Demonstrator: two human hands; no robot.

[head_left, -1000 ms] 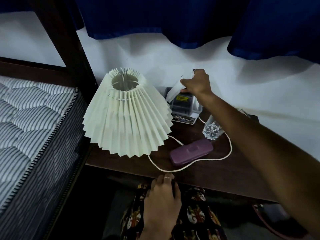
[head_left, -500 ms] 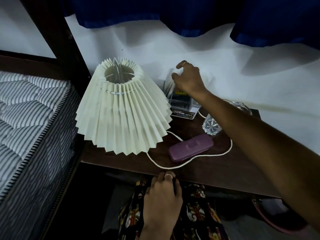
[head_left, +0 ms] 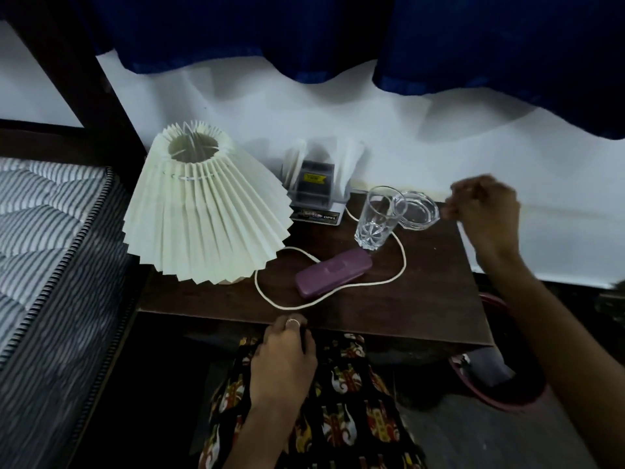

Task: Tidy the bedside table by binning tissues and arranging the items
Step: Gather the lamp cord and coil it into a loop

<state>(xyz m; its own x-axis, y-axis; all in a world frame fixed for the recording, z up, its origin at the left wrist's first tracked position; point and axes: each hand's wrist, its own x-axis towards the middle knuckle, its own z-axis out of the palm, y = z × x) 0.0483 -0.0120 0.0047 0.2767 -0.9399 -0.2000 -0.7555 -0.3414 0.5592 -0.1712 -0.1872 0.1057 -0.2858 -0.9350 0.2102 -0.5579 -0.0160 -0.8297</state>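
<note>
On the dark wooden bedside table (head_left: 422,299), a small box (head_left: 313,191) stands against the wall with white tissues (head_left: 351,164) sticking up at both of its sides. My right hand (head_left: 483,211) hovers, blurred, over the table's far right corner beside a glass bowl (head_left: 419,209); its fingers are curled and nothing shows in them. My left hand (head_left: 287,350) rests on my lap with curled fingertips against the table's front edge. A glass tumbler (head_left: 375,218) stands upright near a purple case (head_left: 333,272).
A lamp with a pleated cream shade (head_left: 203,211) fills the table's left side, and its white cord (head_left: 399,255) loops around the case. A striped mattress (head_left: 50,238) lies to the left. A red bin (head_left: 493,384) sits on the floor at the right. Blue curtains (head_left: 338,35) hang above.
My right hand has left the tissue box and moved right to the table's far corner. The tumbler and bowl, hidden by my arm before, now show. The left hand stays put.
</note>
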